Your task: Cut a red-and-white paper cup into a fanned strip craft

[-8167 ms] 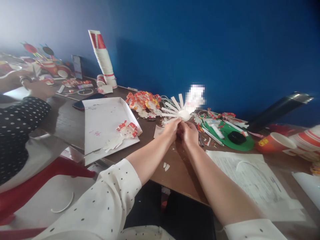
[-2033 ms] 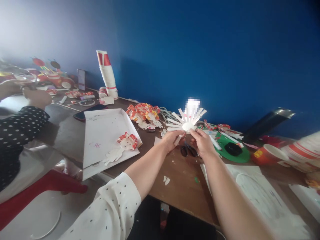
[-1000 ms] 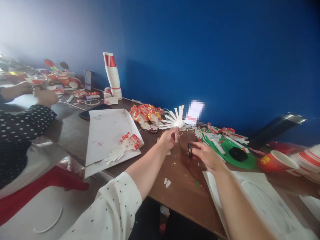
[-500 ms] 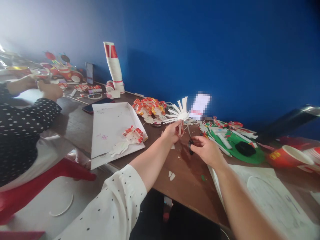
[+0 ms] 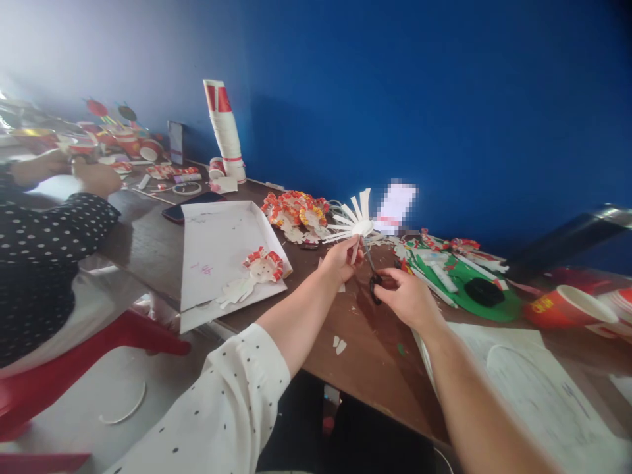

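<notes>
My left hand [image 5: 344,258] pinches a white paper cup cut into strips [image 5: 363,228], its round base turned toward me and the strips fanning up and to the left. In my right hand [image 5: 403,293] is a pair of scissors with black handles [image 5: 376,288]. The scissor blades point up toward the cup's base, just beside my left fingers. Small white paper scraps [image 5: 339,345] lie on the brown table [image 5: 365,375] below my hands.
On the left, a white box lid [image 5: 217,243] holds a paper lion-like figure [image 5: 261,268]. Behind it are a heap of red-orange paper figures [image 5: 296,214] and a tall cup stack [image 5: 224,131]. Green card [image 5: 503,306], drawn sheets [image 5: 533,382] and a red cup [image 5: 567,309] lie right. A co-worker's hands [image 5: 93,178] work far left.
The scissors have tilted, and their blades now reach up closer to the cup's base and my left fingers. My left hand and the cup have hardly moved.
</notes>
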